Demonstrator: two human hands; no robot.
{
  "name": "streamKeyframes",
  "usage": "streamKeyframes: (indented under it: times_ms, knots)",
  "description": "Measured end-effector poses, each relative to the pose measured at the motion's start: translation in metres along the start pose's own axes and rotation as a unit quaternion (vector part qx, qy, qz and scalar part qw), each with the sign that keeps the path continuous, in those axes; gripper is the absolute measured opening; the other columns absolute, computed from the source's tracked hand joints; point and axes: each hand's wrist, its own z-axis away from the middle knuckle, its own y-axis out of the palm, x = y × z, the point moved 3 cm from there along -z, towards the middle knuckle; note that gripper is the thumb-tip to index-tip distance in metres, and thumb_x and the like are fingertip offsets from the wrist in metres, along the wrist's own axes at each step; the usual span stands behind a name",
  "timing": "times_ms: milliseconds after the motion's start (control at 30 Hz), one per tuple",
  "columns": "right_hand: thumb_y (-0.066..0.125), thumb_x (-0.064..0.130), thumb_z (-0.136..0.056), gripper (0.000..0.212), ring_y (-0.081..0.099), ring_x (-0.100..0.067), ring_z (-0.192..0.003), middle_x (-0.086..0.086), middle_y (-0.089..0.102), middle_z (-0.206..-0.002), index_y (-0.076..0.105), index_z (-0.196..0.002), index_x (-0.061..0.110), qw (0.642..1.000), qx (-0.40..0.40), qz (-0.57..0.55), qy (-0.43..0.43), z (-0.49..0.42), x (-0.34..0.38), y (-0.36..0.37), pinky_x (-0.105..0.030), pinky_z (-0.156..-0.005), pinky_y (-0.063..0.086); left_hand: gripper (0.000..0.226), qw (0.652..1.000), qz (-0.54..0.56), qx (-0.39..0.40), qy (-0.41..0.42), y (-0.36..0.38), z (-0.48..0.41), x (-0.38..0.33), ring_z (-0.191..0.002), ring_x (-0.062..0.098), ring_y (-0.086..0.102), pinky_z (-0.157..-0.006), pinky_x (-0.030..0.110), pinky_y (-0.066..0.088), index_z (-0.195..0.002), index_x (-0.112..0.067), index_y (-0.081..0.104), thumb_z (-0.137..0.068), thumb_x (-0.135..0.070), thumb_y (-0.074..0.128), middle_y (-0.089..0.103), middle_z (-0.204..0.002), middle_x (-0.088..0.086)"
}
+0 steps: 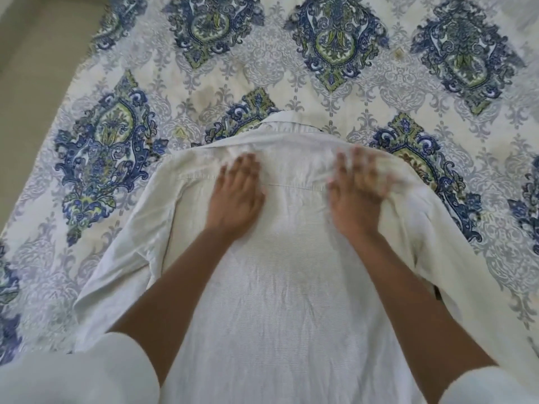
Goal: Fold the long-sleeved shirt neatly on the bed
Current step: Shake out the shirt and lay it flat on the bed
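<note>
White long-sleeved shirt [277, 272] lies back-up in center/lower frame on bed w/ blue-green patterned bedspread [335, 68], collar [287, 121] toward top. Left hand [236, 196] flat on upper back just below collar, fingers straight, pressing fabric. Right hand [357, 191] blurred, fingers extended on shirt near right shoulder; can't tell if it pinches cloth. One sleeve [116, 258] runs down left of frame.
</note>
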Motion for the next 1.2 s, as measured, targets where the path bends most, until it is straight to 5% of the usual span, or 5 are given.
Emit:
streamKeyframes:
  times_ms: [400,533,767,933,1200]
  knots:
    - [0.014,0.04,-0.1,0.054,-0.012,-0.022,-0.146,-0.002,-0.01,-0.158,0.0,-0.15,0.026,0.993,0.047,-0.028,0.105,-0.002,-0.023,0.003,-0.049,-0.114,-0.009,0.06,0.997,-0.006,0.047,-0.068,-0.001,-0.009,0.013,-0.144,0.016,-0.013,-0.115,0.04,-0.009,-0.148,-0.019,-0.01,-0.098,-0.047,0.007,-0.014,-0.157,-0.002]
    - [0.017,0.039,-0.094,0.057,0.014,-0.025,-0.146,-0.002,0.014,-0.157,0.02,-0.148,0.023,0.996,0.045,-0.035,-0.069,0.068,0.023,0.015,-0.05,-0.114,0.008,0.063,0.997,0.016,0.049,0.05,0.021,0.057,-0.033,-0.145,0.012,-0.013,-0.118,0.037,-0.005,-0.148,-0.023,-0.007,-0.093,-0.054,0.0,-0.012,-0.157,-0.007]
    - [0.011,0.041,-0.094,0.061,0.002,-0.022,-0.147,-0.007,0.006,-0.159,0.013,-0.15,0.019,0.993,0.034,-0.029,0.106,0.113,-0.054,0.015,-0.043,-0.117,-0.004,0.066,0.974,-0.007,0.038,-0.224,0.016,0.117,0.012,-0.145,0.022,-0.012,-0.118,0.043,-0.005,-0.149,-0.011,-0.006,-0.098,-0.048,0.014,-0.011,-0.158,0.006]
    - [0.033,0.032,-0.092,0.056,0.026,-0.024,-0.142,-0.006,0.029,-0.153,0.027,-0.145,0.015,0.994,0.03,-0.065,-0.084,0.225,0.024,0.024,-0.046,-0.114,0.017,0.061,0.997,0.032,0.064,0.026,0.04,0.193,-0.089,-0.146,0.018,0.007,-0.116,0.037,0.004,-0.15,-0.014,0.008,-0.098,-0.046,0.009,0.004,-0.158,0.0]
    - [0.016,0.04,-0.093,0.061,0.028,-0.027,-0.141,-0.009,0.028,-0.153,0.031,-0.144,0.011,0.99,0.103,-0.088,0.044,0.273,-0.04,0.007,-0.049,-0.114,0.022,0.071,0.981,-0.011,0.133,-0.142,0.012,0.289,-0.034,-0.146,0.019,0.001,-0.116,0.031,-0.008,-0.148,-0.013,-0.003,-0.089,-0.053,-0.002,-0.004,-0.157,0.001]
